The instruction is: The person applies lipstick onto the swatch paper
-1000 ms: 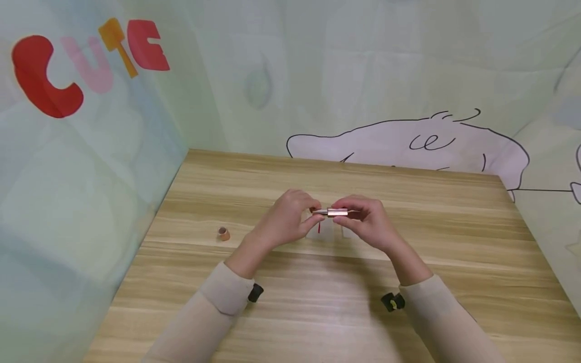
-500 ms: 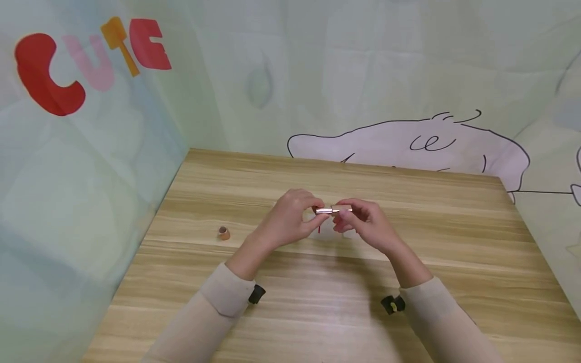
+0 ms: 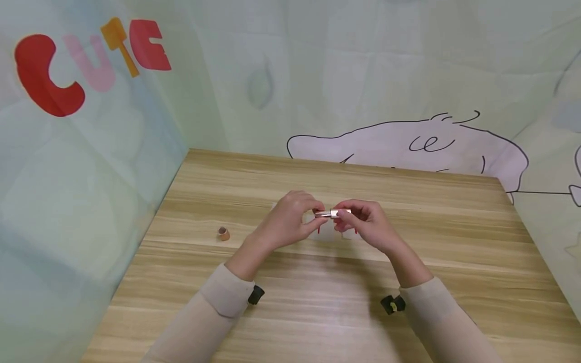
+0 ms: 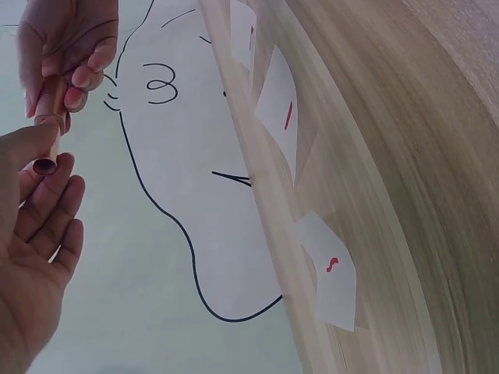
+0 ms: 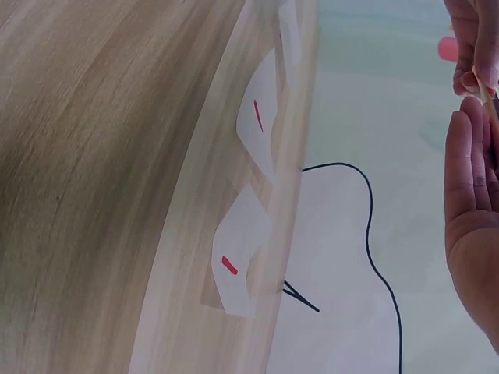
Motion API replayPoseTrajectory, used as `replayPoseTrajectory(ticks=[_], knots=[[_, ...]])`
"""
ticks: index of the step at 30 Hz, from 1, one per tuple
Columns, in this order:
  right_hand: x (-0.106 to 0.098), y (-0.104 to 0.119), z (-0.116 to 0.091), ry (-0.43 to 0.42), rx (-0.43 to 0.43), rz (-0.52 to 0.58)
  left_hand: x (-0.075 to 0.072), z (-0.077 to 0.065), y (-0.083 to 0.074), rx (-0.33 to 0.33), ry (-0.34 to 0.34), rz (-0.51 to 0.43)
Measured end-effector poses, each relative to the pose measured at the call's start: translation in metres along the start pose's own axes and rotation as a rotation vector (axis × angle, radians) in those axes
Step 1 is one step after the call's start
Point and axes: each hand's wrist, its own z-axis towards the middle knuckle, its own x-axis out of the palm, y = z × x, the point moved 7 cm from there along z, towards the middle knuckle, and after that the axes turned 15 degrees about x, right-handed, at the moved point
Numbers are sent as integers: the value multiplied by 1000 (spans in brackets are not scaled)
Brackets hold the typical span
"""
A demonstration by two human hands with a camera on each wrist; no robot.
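Note:
My left hand point(image 3: 289, 218) and right hand point(image 3: 369, 226) meet above the middle of the table, both on a shiny rose-gold lipstick tube point(image 3: 335, 214) lying sideways. Thumb and fingers of the left hand pinch its narrower left end. The right hand grips the wider base, thumb across the front. In the left wrist view, the lipstick tube point(image 4: 51, 105) shows its round end with dark red inside. The right wrist view catches only a sliver of it. Over to the left, a small rose-gold cap point(image 3: 223, 233) stands on the table with its dark opening upward.
Beneath the hands, white paper pieces lie on the wooden table point(image 3: 290, 322), among them one paper with a red mark point(image 4: 332, 265) and one with a red line point(image 5: 257, 115). A printed cloth backdrop point(image 3: 227, 75) borders the table's back and left.
The right thumb has shifted up onto the tube's base and its fingers have moved, turning the base slightly. Another red mark on the paper now shows below the right hand. The cap stays put.

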Motion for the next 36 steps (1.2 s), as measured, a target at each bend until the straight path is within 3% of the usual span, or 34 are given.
replayPoseTrajectory(ticks=[7, 15, 19, 28, 36], knots=[[2, 2, -1, 24, -79, 26, 1, -4, 3, -29, -8, -2], [-6, 0, -4, -36, -94, 65, 0, -25, 21, -275, -95, -257], [-7, 1, -5, -46, -81, 71, -6, -42, 31, -357, -104, -299], [-7, -1, -5, -60, -47, 56, -26, -90, 58, -465, -67, -209], [-7, -4, -4, -65, -31, 58, -39, -120, 73, -512, -64, -169]])
